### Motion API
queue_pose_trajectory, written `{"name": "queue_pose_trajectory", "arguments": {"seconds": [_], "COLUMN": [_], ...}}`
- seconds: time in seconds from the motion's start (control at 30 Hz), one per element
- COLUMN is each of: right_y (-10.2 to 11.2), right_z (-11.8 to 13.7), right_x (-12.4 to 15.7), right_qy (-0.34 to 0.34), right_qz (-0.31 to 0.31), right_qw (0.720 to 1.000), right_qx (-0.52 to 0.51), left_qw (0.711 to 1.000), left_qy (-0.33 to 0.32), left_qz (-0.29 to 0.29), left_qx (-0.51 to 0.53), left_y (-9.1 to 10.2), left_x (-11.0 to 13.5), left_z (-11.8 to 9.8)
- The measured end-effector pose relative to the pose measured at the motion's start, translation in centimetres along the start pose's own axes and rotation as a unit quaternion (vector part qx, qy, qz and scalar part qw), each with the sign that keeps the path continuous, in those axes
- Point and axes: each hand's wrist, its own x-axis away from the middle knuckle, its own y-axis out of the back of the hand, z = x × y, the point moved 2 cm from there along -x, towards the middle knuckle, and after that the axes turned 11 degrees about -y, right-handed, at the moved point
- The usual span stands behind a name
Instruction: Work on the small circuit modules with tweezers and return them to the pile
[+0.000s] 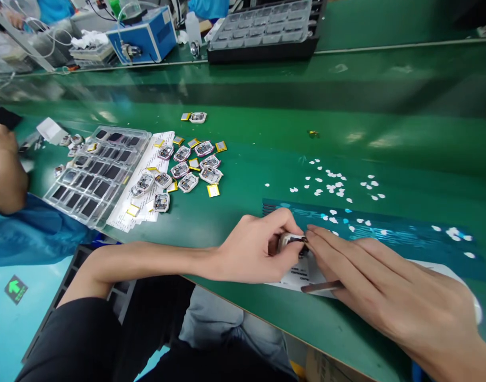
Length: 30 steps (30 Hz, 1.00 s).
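Observation:
Between the thumb and fingers of my left hand [262, 249] is a small white watch-like housing [287, 241] with dark parts at its open side. My right hand [378, 281] reaches in from the right, its fingertips against that housing. A flat metal strip, the look of tweezers [321, 287], sticks out from under the right fingers; the rest is hidden by the palm. Beneath both hands lie white printed papers [301, 277]. Several similar open housings [188, 182], with yellow-edged battery cells [213, 190] beside them, are spread on the green bench to the left.
A blue film sheet [410, 241] with small white stickers [335, 187] around it lies beyond my hands. A clear tray of dark screens [95, 178] stands left, near another person's arm [6, 170]. A black tray [262, 50] and blue box [143, 36] sit on the shelf.

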Motion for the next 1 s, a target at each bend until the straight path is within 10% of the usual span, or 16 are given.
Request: {"name": "queue_pose_trajectory", "arguments": {"seconds": [0.27,0.57,0.83,1.0], "right_y": [-0.1,-0.6,-1.0,-1.2], "right_z": [0.8,0.1,0.2,0.5], "right_x": [0.6,6.5,-0.5,-1.3], "right_qy": [-0.017,-0.350,-0.460,-0.488], "right_qz": [0.030,0.097,0.189,0.127], "right_qw": [0.999,0.917,0.794,0.786], "right_qx": [0.026,-0.166,-0.349,-0.358], "left_qw": [0.995,0.995,0.996,0.996], "left_qy": [-0.086,-0.102,-0.079,-0.068], "left_qz": [-0.025,-0.005,0.024,0.035], "left_qx": [-0.047,0.008,0.024,0.044], "left_y": [0.0,-0.2,-0.1,0.0], "left_x": [0.1,0.1,0.2,-0.2], "left_z": [0.2,-0.3,-0.3,0.5]}}
